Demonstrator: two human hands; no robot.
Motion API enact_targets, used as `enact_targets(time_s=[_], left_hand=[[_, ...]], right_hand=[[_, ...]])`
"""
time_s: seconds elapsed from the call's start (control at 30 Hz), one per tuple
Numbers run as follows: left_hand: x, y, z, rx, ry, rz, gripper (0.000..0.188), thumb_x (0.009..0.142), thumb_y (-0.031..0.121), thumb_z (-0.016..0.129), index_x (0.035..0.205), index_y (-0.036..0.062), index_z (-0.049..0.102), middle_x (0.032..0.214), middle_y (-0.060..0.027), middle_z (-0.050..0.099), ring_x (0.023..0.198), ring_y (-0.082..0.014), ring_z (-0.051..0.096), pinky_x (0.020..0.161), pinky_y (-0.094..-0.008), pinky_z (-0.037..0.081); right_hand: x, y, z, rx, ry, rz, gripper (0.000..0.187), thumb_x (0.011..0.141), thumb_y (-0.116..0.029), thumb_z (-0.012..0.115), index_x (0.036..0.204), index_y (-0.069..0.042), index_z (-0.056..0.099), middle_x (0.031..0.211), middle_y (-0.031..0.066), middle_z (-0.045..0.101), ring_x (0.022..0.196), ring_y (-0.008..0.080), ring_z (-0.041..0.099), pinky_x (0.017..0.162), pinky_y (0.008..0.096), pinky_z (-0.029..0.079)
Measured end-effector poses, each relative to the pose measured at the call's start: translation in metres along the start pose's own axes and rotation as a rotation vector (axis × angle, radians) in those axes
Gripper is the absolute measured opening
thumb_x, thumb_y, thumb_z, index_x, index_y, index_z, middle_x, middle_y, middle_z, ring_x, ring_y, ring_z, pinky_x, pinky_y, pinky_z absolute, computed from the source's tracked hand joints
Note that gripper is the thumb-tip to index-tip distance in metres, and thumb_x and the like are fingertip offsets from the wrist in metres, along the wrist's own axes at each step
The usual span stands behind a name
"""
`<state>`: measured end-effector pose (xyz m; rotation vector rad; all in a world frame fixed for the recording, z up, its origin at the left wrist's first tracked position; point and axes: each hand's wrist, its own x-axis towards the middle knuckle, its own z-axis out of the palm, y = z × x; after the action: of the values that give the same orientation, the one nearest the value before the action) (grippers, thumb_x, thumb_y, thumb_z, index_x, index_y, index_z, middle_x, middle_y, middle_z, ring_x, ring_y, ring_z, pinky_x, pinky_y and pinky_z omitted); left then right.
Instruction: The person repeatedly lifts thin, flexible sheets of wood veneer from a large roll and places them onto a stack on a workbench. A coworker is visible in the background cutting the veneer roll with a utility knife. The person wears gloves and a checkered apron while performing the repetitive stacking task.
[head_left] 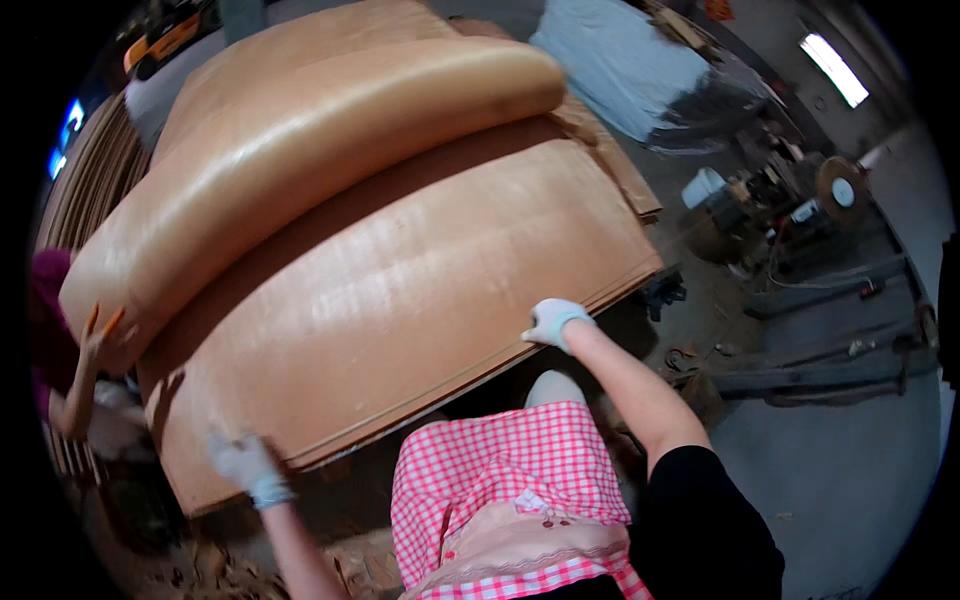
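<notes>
A broad stack of thin wood veneer sheets (420,260) lies in front of me. Its top sheet is smooth and light brown. Across the far part, another veneer sheet (330,135) is bent over into a long rounded fold. My right hand (556,323), in a white glove, has its fingers curled on the near edge of the stack, right of the middle. My left hand (245,468), gloved too and slightly blurred, is over the near left edge with fingers stretched out. Whether it touches the wood I cannot tell.
At the left, another person's hand (97,345) is against the end of the folded sheet. More sheets (95,175) are piled behind that person. Plastic-wrapped goods (625,65) stand at the back. A machine with a round disc (842,188) and metal bars (820,375) are at the right.
</notes>
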<state>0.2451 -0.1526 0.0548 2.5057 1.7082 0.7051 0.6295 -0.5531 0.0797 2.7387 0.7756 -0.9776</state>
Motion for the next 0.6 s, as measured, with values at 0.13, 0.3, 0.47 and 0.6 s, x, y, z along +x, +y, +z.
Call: enact_targets(time_s=[0.13, 0.3, 0.47, 0.6], left_hand=[[-0.119, 0.212, 0.031, -0.153, -0.426, 0.502, 0.068, 0.084, 0.032, 0.063, 0.135, -0.0084, 0.044, 0.148, -0.0299, 0.032, 0.139, -0.0452, 0.026, 0.116, -0.0539, 0.017], [-0.175, 0.309, 0.047, -0.202, -0.606, 0.698, 0.09, 0.081, 0.042, 0.066, 0.148, -0.0019, 0.025, 0.152, -0.0261, 0.027, 0.143, -0.0398, 0.02, 0.117, -0.0496, 0.013], [-0.168, 0.301, 0.05, -0.182, -0.636, 0.652, 0.095, 0.077, 0.042, 0.07, 0.148, -0.0021, 0.025, 0.152, -0.0252, 0.027, 0.142, -0.0393, 0.021, 0.118, -0.0475, 0.013], [-0.169, 0.298, 0.053, -0.168, -0.643, 0.646, 0.094, 0.076, 0.041, 0.071, 0.148, -0.0002, 0.026, 0.153, -0.024, 0.026, 0.143, -0.039, 0.02, 0.118, -0.0476, 0.011]], right_hand=[[-0.006, 0.005, -0.001, 0.048, 0.011, -0.019, 0.047, 0.079, -0.046, 0.067, 0.104, -0.005, 0.071, 0.108, 0.0188, 0.068, 0.101, 0.0351, 0.065, 0.086, 0.0447, 0.053], [-0.015, 0.008, -0.003, 0.152, 0.029, -0.037, 0.043, 0.08, -0.043, 0.068, 0.101, -0.006, 0.072, 0.106, 0.0182, 0.068, 0.099, 0.0358, 0.066, 0.083, 0.0458, 0.053], [0.0, 0.119, -0.008, 0.271, 0.051, -0.048, 0.031, 0.08, -0.027, 0.059, 0.102, -0.008, 0.071, 0.107, 0.0187, 0.067, 0.097, 0.0358, 0.065, 0.085, 0.0434, 0.051], [-0.009, 0.244, -0.038, 0.222, 0.145, 0.161, 0.031, 0.084, -0.027, 0.06, 0.111, -0.015, 0.069, 0.116, 0.0124, 0.066, 0.107, 0.0314, 0.063, 0.091, 0.0422, 0.049]])
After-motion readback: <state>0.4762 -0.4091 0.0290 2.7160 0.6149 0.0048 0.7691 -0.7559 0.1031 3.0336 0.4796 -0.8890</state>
